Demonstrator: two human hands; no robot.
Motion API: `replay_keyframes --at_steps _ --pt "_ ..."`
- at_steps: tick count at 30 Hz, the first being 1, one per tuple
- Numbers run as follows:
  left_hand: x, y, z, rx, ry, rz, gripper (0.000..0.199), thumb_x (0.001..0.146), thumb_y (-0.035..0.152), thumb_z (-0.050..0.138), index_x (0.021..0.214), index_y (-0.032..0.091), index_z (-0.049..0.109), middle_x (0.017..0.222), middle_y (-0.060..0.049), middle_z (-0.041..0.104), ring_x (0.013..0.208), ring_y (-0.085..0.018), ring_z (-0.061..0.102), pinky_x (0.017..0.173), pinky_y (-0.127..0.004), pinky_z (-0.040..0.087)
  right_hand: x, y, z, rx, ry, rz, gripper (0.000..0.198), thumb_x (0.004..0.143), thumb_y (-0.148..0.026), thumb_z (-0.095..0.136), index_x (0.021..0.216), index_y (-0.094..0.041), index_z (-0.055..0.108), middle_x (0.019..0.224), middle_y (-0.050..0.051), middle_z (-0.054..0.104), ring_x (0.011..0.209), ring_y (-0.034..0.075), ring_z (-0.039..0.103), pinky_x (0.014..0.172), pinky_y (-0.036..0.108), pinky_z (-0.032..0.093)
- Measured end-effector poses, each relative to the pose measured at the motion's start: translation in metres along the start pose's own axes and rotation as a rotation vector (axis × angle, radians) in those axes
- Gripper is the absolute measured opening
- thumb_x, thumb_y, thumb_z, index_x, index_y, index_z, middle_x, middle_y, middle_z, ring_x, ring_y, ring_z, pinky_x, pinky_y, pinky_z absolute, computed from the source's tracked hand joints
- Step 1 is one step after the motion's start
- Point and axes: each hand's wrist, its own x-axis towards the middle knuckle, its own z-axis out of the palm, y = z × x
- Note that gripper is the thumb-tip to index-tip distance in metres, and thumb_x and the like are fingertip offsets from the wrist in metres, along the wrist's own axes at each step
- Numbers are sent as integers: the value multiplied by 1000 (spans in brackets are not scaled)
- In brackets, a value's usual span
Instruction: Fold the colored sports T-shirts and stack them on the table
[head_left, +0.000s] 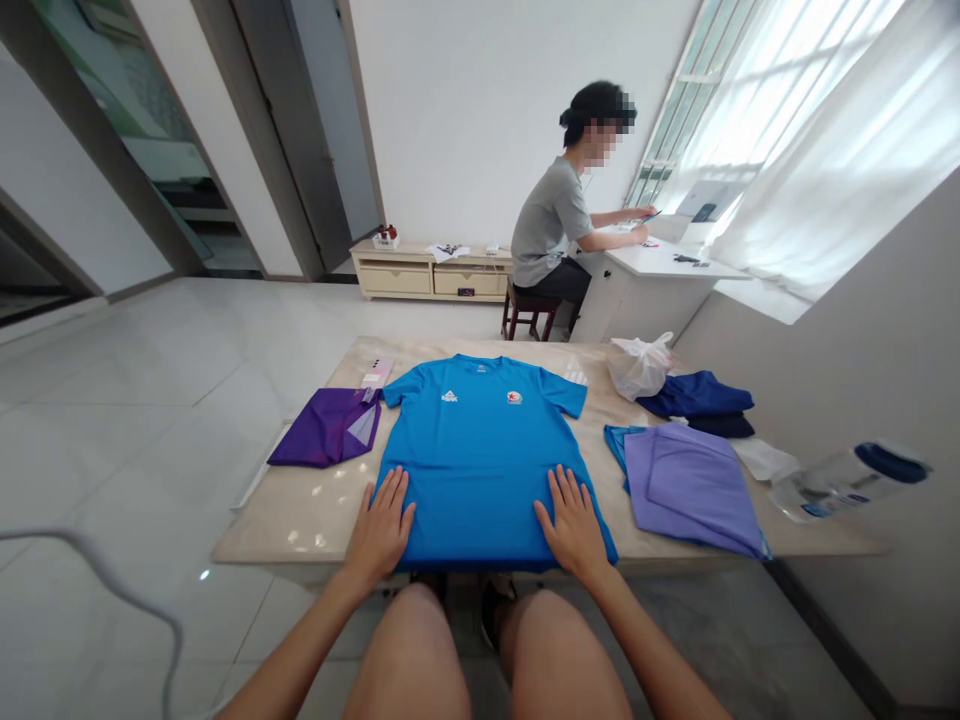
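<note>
A blue T-shirt (480, 440) lies spread flat on the table (322, 510), its collar at the far side and its hem at the near edge. White and coloured logos mark its chest. My left hand (382, 525) rests flat on the shirt's lower left side, fingers stretched out. On the lower right side, my right hand (574, 525) lies flat too, its thumb spread toward the middle. Neither hand grips the cloth. Left of the shirt is a folded purple garment (319, 430); to its right sits a folded lavender garment (694, 490) over a blue one.
A clear bottle with a blue lid (847, 480) stands at the table's right end. Behind the lavender garment are dark blue clothes (697, 400) and a white plastic bag (641, 365). A pinkish phone (377, 373) lies back left. Beyond, a person (551, 225) sits at a white desk (675, 260).
</note>
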Motion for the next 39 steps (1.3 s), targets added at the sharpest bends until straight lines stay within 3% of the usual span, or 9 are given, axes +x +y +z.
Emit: replay_keyframes --at_steps 5,12,19,23,25,27,32,35,39 --pt "-3 -11 13 8 125 45 64 113 39 31 170 14 45 174 -14 44 163 -31 42 136 -61 27 8 10 9 -8 62 -7 79 113 -61 27 175 -14 36 183 10 22 171 32 18 138 55 17" --pt "-12 4 -2 43 29 4 62 111 33 30 167 13 51 173 -16 45 163 -32 42 134 -63 30 0 7 11 -4 -20 0 77 112 -58 27 173 -13 41 181 14 28 170 34 23 136 55 21" --pt "-74 26 -50 73 -161 47 58 109 27 35 160 13 59 171 -18 48 161 -32 45 136 -62 25 -77 11 -17 16 -146 -42 77 110 -55 36 174 -11 38 182 17 25 170 36 22 136 58 23" --pt "-95 20 -102 -1 -341 19 50 110 26 35 141 18 74 146 -16 73 137 -31 69 128 -55 40 -100 26 -59 114 -278 -71 64 108 -46 47 162 -15 58 168 19 52 157 36 49 123 49 45" --pt "-86 22 -138 -53 -370 -45 48 111 34 36 128 21 79 130 -13 81 120 -31 77 110 -46 54 -90 36 -85 185 -295 -3 52 108 -43 48 150 -20 70 145 17 73 135 34 69 109 43 54" --pt "-62 38 -179 -100 -275 -80 45 111 38 40 128 22 78 129 -12 82 118 -30 77 96 -37 57 -66 46 -112 242 -228 93 44 109 -38 48 138 -20 77 124 15 81 118 31 76 101 38 55" --pt "23 127 -250 -202 30 2 41 112 41 42 129 27 76 117 -7 83 109 -27 77 87 -31 54 28 59 -153 324 -89 389 35 101 -25 57 125 -15 81 120 14 82 117 27 74 99 30 52" --pt "56 166 -249 -179 -8 78 41 112 40 40 127 26 75 113 -8 83 105 -30 77 84 -34 55 69 64 -152 300 -88 509 37 97 -21 58 126 -13 80 123 15 81 117 28 74 99 30 52" --pt "67 156 -213 -9 -187 75 43 113 34 36 128 19 74 117 -16 81 108 -35 78 84 -39 57 94 76 -125 242 -116 611 35 95 -20 59 121 -14 81 123 17 80 117 30 74 99 34 54"
